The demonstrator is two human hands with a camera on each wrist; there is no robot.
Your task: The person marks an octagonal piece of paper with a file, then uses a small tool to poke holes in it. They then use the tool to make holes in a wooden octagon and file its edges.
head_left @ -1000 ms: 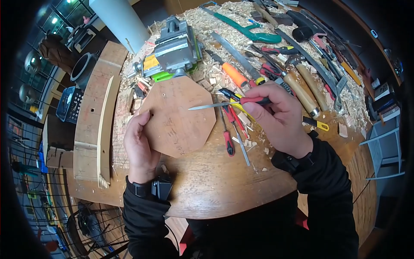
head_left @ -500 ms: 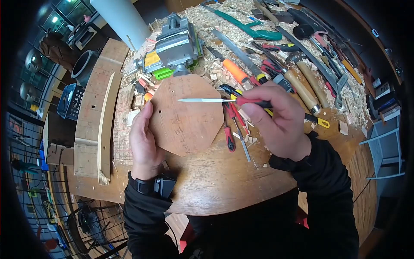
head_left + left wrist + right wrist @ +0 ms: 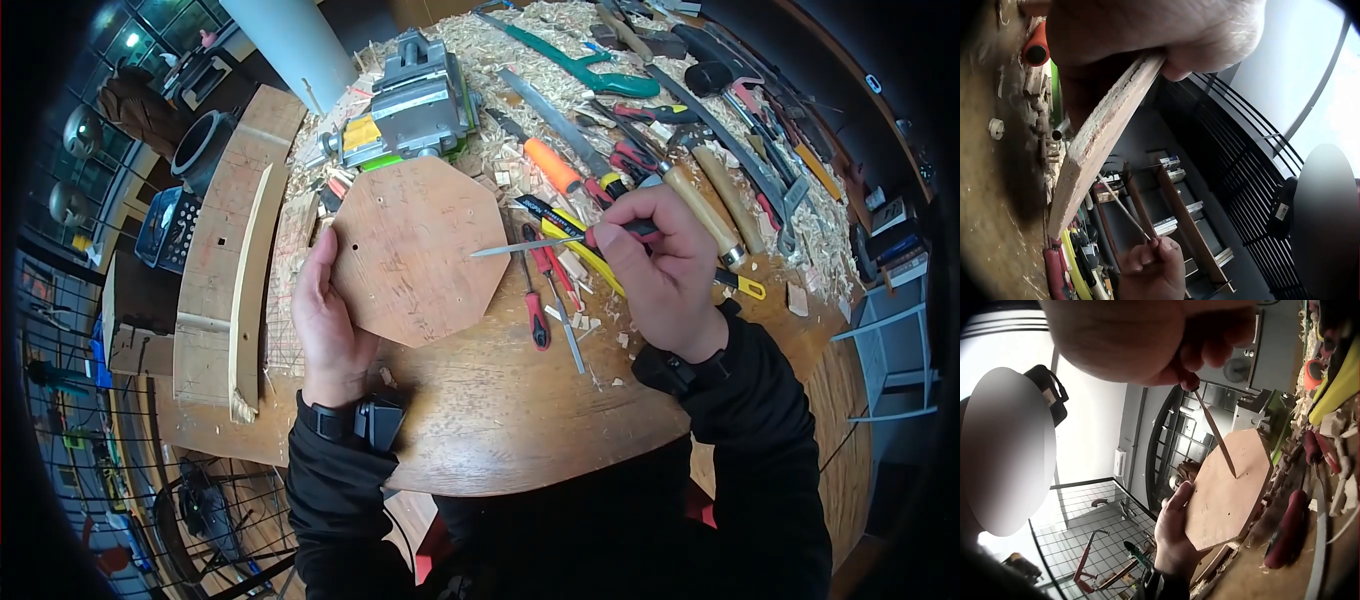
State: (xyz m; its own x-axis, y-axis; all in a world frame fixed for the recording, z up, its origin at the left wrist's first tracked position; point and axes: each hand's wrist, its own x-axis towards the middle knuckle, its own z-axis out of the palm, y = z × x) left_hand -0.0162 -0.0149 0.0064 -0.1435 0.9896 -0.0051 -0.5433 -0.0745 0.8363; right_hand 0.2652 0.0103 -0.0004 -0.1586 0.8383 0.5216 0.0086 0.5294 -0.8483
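Note:
In the head view an octagonal wooden board [image 3: 420, 250], with pencil marks and a dark hole near its left side, is held up at a tilt. The left hand [image 3: 332, 325] grips its left edge, thumb on the face and other fingers behind. The right hand [image 3: 660, 270] pinches the red handle of a slim pointed metal file [image 3: 525, 246]. The file's tip lies over the board's right part, and in the right wrist view the file [image 3: 1216, 434] appears to meet the board face [image 3: 1225, 500]. The left wrist view shows the board's rough edge [image 3: 1094, 134].
Behind the board stands a grey metal vise [image 3: 410, 105] among wood shavings. Files, chisels and a green-handled saw [image 3: 580, 72] cover the back right. Red-handled tools [image 3: 538, 320] lie right of the board. Long curved wood pieces [image 3: 250, 290] lie at the left.
The board first shifted right and up, then back left. The file's tip moved left across the board, then right and slightly down, the right hand moving right with it.

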